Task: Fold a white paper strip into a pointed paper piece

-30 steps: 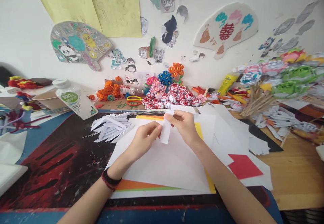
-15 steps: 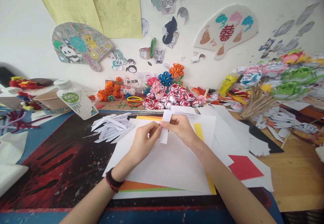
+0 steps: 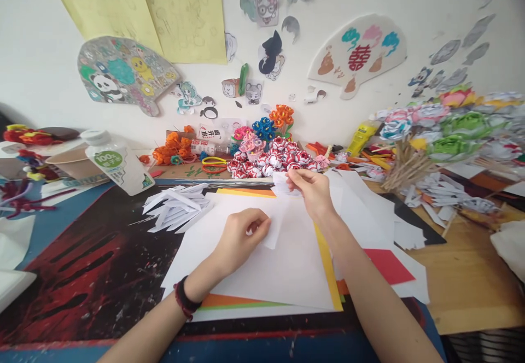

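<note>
Your left hand hides part of the white strip. The bench's near edge and your forearms are cut off.

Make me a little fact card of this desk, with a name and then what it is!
Left hand: by a white paper strip, grip unclear
Right hand: fingertips at small white papers
Under hands: big white sheet
Flower pile: red and white
Bottle: green label, left of the paper strip pile
Fan shape on wall: has a panda
</note>
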A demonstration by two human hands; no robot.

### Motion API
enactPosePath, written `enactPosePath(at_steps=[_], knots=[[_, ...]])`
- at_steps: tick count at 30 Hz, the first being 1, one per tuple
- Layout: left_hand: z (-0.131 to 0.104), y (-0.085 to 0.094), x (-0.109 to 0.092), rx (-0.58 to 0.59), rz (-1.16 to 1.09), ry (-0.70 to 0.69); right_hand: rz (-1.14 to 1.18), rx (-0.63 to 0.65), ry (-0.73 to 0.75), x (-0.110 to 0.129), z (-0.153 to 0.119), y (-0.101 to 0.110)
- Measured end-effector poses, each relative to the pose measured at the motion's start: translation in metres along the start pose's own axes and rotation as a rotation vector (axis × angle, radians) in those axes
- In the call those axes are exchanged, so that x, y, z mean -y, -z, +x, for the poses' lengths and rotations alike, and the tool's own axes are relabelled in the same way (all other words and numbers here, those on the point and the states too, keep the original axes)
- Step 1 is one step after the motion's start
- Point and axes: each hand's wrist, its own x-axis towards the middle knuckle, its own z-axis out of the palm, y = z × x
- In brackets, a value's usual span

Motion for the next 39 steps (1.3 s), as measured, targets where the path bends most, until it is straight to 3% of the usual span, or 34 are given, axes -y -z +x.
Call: enactPosePath(at_steps=[2,5,7,15,21,29,35,39], knots=[[0.001,0.002,0.001,-0.05,0.001,0.02,0.011,0.127,-0.084,0.001,-0.003,-0.003],[0.003,0.006,0.003,-0.11,0.015,0.046,0.014,0.445,-0.198,0.003,-0.014,-0.014],[0.004,0.007,0.004,-0.123,0.024,0.055,-0.002,0.493,-0.198,0.003,-0.022,-0.021],[0.004,0.001,0.005,-0.112,-0.057,0.117,0.002,0.37,-0.132,-0.004,-0.031,-0.032],[0.004,-0.007,0.008,-0.178,-0.13,0.177,0.042,0.291,-0.091,-0.003,-0.036,-0.038],[0.005,-0.008,0.0,-0.178,-0.081,0.138,0.083,0.18,-0.019,-0.003,-0.034,-0.037],[0.0,-0.007,-0.004,-0.146,-0.054,0.094,0.206,-0.042,-0.005,-0.005,-0.018,-0.027],[-0.001,0.001,-0.001,-0.28,-0.036,0.104,0.195,-0.018,-0.022,-0.004,-0.014,-0.023]])
